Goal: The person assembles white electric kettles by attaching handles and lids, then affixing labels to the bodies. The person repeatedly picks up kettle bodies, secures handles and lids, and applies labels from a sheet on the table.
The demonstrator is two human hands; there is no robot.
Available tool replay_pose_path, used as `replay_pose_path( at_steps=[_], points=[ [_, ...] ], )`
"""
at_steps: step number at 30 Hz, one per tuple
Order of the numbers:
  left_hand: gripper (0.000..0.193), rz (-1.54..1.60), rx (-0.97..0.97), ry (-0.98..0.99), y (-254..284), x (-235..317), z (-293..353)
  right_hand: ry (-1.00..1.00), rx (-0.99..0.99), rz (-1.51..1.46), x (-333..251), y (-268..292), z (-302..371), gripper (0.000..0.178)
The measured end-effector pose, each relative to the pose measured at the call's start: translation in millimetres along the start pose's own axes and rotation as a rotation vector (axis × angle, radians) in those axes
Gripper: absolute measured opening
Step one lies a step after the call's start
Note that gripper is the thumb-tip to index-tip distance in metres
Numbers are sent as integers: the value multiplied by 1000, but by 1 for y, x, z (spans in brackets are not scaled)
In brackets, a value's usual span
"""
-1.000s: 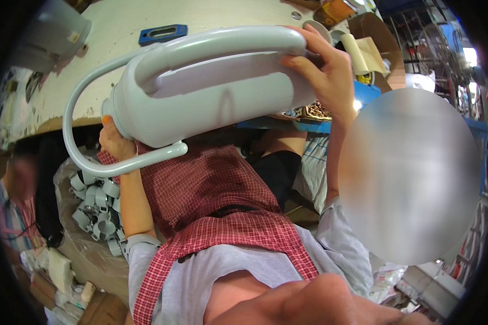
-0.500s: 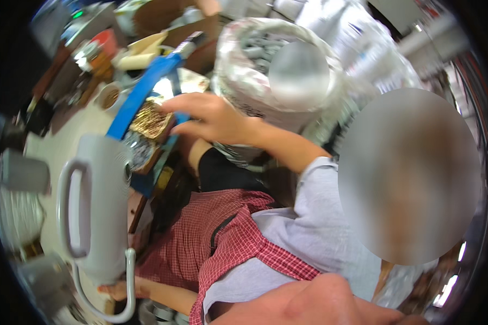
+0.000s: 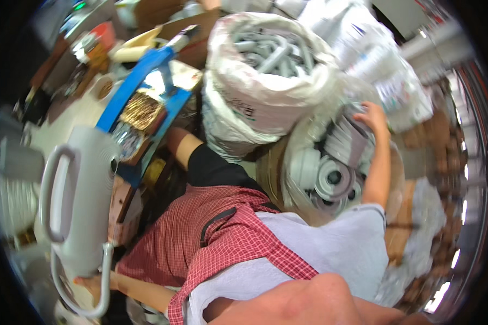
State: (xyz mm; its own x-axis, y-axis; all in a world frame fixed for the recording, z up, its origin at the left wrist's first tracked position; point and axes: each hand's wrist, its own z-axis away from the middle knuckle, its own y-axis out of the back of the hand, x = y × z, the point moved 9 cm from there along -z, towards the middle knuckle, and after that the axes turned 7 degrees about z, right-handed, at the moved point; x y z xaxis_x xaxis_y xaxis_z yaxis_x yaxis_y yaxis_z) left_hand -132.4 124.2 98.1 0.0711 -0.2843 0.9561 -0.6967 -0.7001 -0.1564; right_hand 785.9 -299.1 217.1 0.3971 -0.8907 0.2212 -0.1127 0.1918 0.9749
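Observation:
A grey plastic jug with a side handle and a curved carrying bar is at the left. My left hand is at its lower end, beside the bar, with the fingers against it and partly hidden. At the right, my right hand reaches over a plastic-lined carton of grey round parts. Its fingers are apart and bent, close to a grey ribbed cylindrical part, and nothing shows between them.
A white woven sack full of grey curved plastic pieces stands ahead. Left of it is a blue frame around a gold-foil-covered block. White plastic bags are piled behind. A cup sits on the left worktable.
My right hand has left the gold-foil block and swung right to the carton of grey round parts. My left hand stays at the jug. The view has shifted slightly.

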Motion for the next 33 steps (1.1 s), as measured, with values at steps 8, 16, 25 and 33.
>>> replay_pose_path(
  at_steps=[8,16,25,33],
  points=[
    [50,159,232,126,68,21,8,506,635,-1598,-160,131,34,50],
    [49,444,198,193,170,12,93,1767,262,-1453,-555,193,307,81],
    [48,131,383,80,222,51,131,2108,61,-1600,-581,174,378,78],
    [49,229,600,-29,234,115,147,1928,-567,-1599,-624,129,386,66]
  ],
)
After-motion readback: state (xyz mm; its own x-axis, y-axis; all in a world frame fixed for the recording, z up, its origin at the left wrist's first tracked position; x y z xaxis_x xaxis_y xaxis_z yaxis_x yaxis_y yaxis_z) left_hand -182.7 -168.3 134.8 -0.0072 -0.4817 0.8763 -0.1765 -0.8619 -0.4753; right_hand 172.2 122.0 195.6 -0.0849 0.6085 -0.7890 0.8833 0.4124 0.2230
